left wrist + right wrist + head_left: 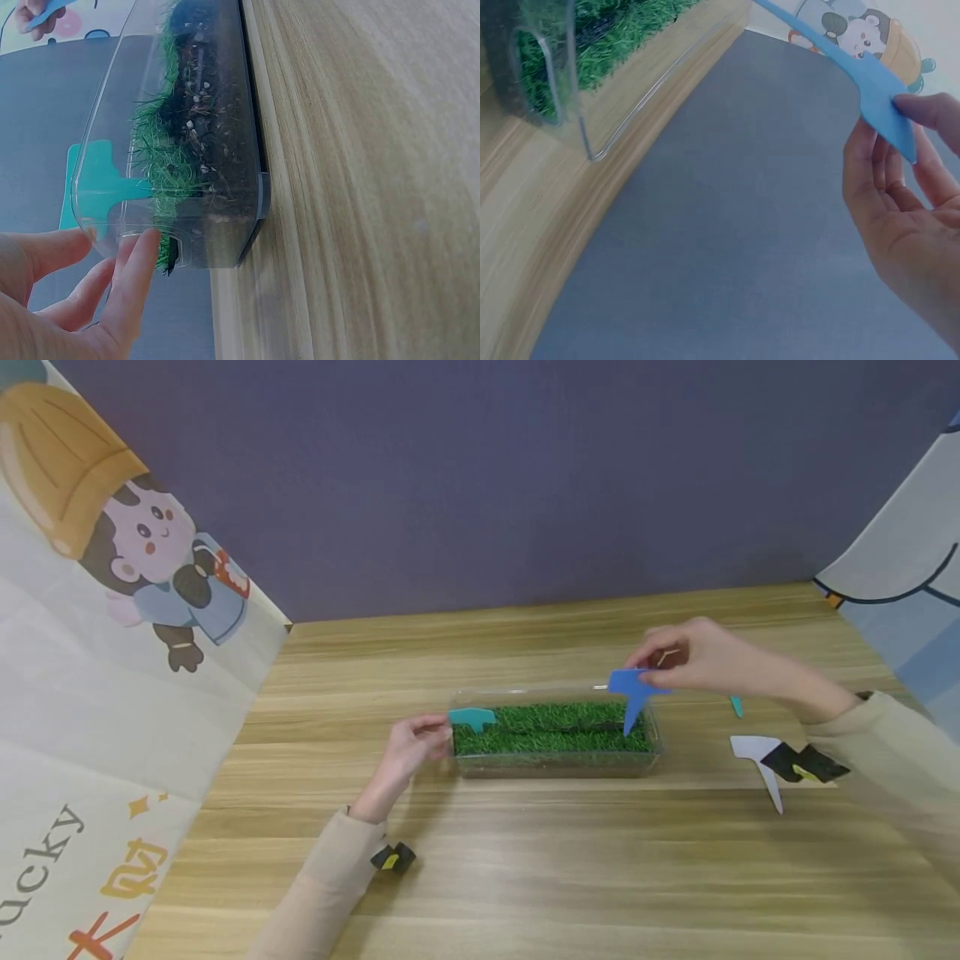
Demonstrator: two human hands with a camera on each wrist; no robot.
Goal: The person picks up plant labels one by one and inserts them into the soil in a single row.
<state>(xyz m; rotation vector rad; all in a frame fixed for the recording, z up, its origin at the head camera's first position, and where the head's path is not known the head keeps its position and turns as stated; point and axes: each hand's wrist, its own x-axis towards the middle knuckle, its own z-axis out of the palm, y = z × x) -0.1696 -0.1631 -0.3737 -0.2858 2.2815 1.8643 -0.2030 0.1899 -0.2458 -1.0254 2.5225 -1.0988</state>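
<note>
A clear plastic box [558, 768] holds green artificial-looking grass [547, 717] over dark soil with pale bits. A teal T-shaped plant label [472, 718] stands in the grass at the box's left end. My left hand [408, 747] touches that end, its fingers [133, 281] fairly straight against the plastic and the thumb near the rim. My right hand [701, 653] pinches a blue T-shaped plant label [636, 683] by its wide head, between thumb and fingers. The blue label's pointed stem hangs down over the grass at the box's right end; whether it touches cannot be told.
Right of the box, a white T-shaped label [757, 748] lies on the wood-grain table [555, 868]. A teal pointed tip [737, 706] shows partly behind the right forearm. A dark grey panel [510, 485] rises behind the table, with printed cartoon sheets at both sides.
</note>
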